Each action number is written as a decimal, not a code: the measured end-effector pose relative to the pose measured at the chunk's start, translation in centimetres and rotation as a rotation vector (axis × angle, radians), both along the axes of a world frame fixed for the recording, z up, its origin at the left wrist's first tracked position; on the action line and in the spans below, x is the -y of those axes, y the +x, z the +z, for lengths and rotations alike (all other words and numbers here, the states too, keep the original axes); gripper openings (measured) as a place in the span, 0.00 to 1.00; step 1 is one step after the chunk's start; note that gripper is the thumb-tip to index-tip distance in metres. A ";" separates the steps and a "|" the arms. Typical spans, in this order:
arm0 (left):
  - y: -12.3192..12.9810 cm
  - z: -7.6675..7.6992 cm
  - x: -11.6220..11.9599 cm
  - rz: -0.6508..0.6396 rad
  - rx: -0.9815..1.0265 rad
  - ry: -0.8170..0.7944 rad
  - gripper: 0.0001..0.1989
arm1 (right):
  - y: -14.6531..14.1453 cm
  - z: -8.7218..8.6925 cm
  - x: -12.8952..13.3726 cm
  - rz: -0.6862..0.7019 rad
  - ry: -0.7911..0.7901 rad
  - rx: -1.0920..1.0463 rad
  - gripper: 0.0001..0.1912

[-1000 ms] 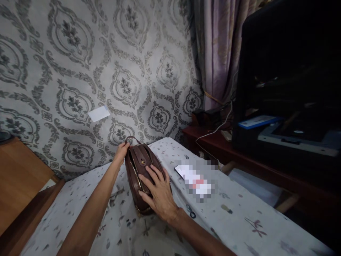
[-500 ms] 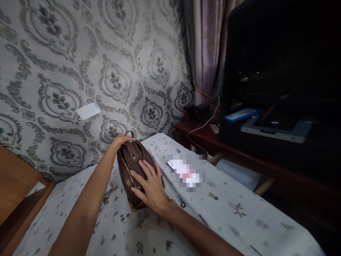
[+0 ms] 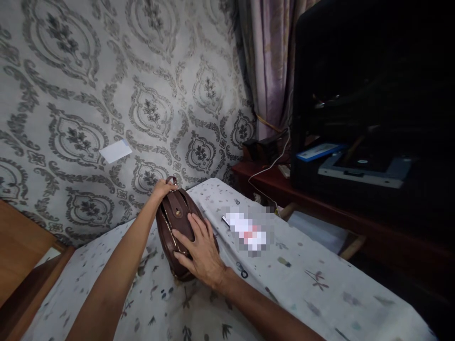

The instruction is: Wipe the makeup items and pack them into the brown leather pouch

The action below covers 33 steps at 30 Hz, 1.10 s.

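A brown leather bag (image 3: 182,201) with gold zips and a round clasp stands on the patterned white sheet (image 3: 302,274). My left hand (image 3: 163,188) is at the bag's far end beside the small strap loop, its fingers closed and partly hidden; what they grip there is too small to make out. My right hand (image 3: 202,251) lies spread over the bag's near right side, fingers apart and touching the leather. To the right of the bag lies a phone (image 3: 245,229), its screen lit and blurred out.
Behind the bed rises a patterned wall (image 3: 149,109) with a white card (image 3: 115,151) on it. Right are a purple curtain (image 3: 268,61), a dark red shelf (image 3: 263,182), a white cable, an open drawer (image 3: 316,232) and a large black screen. A wooden board edges the left.
The view has shifted slightly. Both hands keep nearly the same places on the bag.
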State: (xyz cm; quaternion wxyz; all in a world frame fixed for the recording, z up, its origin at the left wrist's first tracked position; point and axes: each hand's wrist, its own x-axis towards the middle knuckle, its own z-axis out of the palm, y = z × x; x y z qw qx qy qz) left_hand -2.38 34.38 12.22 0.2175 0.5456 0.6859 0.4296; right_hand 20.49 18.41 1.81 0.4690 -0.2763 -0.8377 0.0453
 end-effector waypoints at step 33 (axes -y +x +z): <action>-4.2 0.1 5.6 -0.038 -0.184 0.055 0.14 | 0.0 0.8 0.2 0.047 0.050 0.015 0.22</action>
